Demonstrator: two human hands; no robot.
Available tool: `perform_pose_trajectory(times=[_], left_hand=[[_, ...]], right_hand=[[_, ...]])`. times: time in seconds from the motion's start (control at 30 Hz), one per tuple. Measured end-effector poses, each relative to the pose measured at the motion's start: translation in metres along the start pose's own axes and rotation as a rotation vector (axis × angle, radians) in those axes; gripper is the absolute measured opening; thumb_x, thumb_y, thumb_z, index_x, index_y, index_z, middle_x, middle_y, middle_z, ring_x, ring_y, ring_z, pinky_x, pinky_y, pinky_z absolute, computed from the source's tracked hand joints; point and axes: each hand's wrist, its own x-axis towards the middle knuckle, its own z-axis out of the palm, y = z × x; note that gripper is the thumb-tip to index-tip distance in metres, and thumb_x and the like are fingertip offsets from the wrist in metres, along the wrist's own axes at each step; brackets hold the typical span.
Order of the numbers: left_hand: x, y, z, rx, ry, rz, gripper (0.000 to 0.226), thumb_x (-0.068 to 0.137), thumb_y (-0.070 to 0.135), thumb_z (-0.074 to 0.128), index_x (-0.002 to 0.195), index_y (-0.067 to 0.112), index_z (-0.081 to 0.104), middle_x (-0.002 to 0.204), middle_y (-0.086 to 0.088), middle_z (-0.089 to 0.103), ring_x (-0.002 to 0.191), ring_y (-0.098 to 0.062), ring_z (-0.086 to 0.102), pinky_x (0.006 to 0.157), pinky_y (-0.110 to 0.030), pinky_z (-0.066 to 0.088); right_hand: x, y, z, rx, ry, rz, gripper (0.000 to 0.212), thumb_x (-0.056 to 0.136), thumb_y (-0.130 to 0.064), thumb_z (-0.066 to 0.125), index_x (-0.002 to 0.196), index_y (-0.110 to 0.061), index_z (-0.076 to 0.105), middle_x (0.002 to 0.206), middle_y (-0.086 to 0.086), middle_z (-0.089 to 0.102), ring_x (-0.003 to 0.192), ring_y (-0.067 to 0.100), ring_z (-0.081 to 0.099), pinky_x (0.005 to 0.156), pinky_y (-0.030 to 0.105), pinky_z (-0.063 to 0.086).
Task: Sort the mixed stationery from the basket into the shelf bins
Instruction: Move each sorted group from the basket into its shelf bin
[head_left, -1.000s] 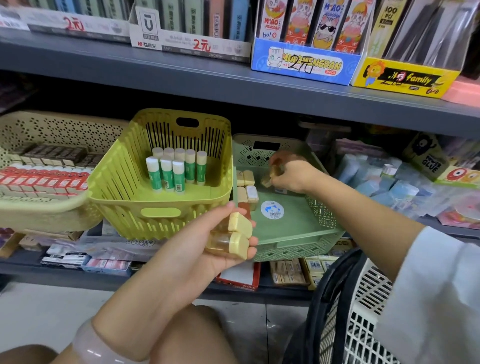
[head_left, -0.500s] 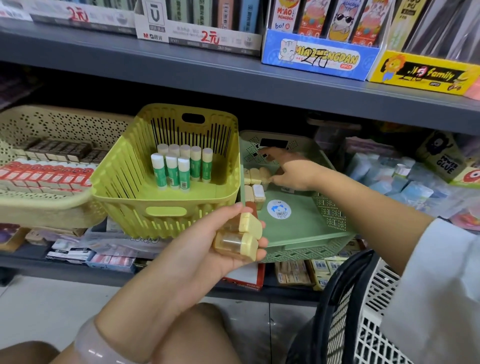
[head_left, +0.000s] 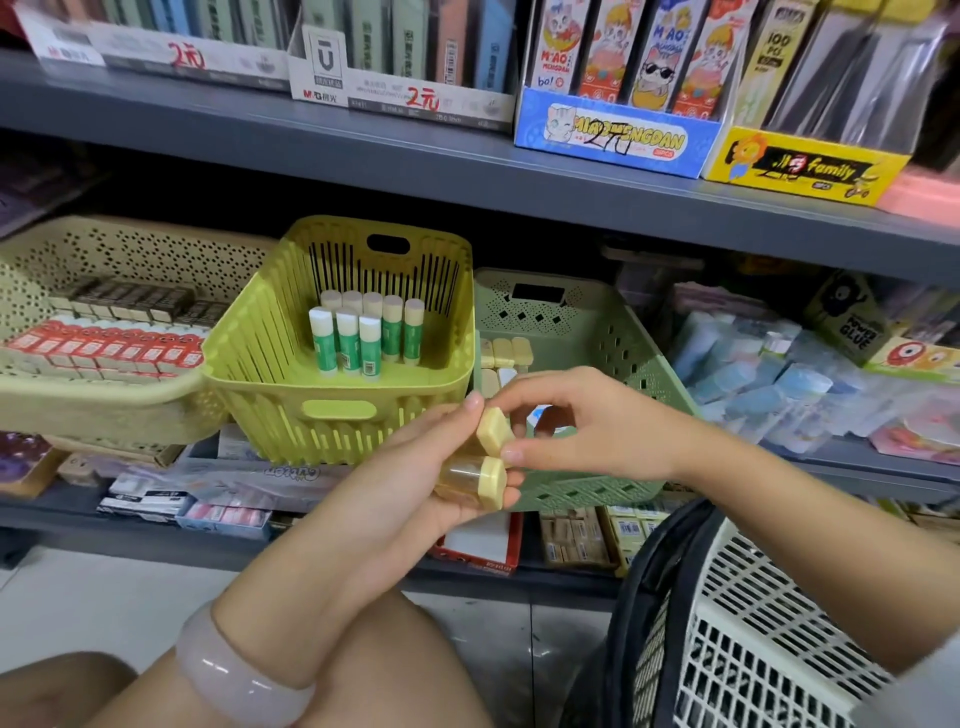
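The left hand (head_left: 415, 483) grasps 2 small bottles with pale yellow caps, one above the other. The right hand (head_left: 576, 426) pinches the upper bottle (head_left: 494, 429) at its cap, thumb and forefinger curled around it; the lower bottle (head_left: 475, 480) lies in the left palm just beneath that pinch.

Straight behind the grip, the front rim of the green bin (head_left: 597, 332) sits close, its floor mostly bare, with a few matching yellow-capped bottles (head_left: 505, 353) lined up along its left wall. Left of the grip, touching the green bin's side, the yellow bin (head_left: 337, 410) holds 8 glue sticks (head_left: 358, 332) standing upright near its back. Further left, the beige bin (head_left: 104, 249) carries rows of small red and brown boxes. The grey shelf edge (head_left: 467, 171) hangs over all 3 bins, leaving a dark gap above their rims.

Below and right of the grip stands the white basket (head_left: 753, 623) with a black handle; its contents cannot be seen.
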Motion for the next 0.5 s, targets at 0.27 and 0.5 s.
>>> perform_pose_trajectory(times=[0.27,0.5], left_hand=[[-0.003,0.001,0.004,0.053,-0.015,0.01,0.035,0.083,0.029,0.055,0.109,0.006,0.061,0.07,-0.012,0.065,0.059,-0.023,0.063,0.051,-0.028,0.053],[0.001,-0.004,0.009,0.142,0.051,0.054,0.028,0.082,0.022,0.06,0.107,0.01,0.059,0.073,-0.004,0.067,0.06,-0.017,0.065,0.054,-0.028,0.056]], right_hand=[[-0.013,-0.001,-0.003,-0.073,0.208,-0.088,0.041,0.081,0.009,0.055,0.107,-0.022,0.063,0.107,0.001,0.057,0.081,0.011,0.056,0.071,0.026,0.051],[-0.015,0.0,0.008,0.51,0.243,0.23,0.016,0.088,-0.019,0.059,0.103,-0.018,0.061,0.078,0.008,0.069,0.069,0.013,0.068,0.063,0.02,0.054]])
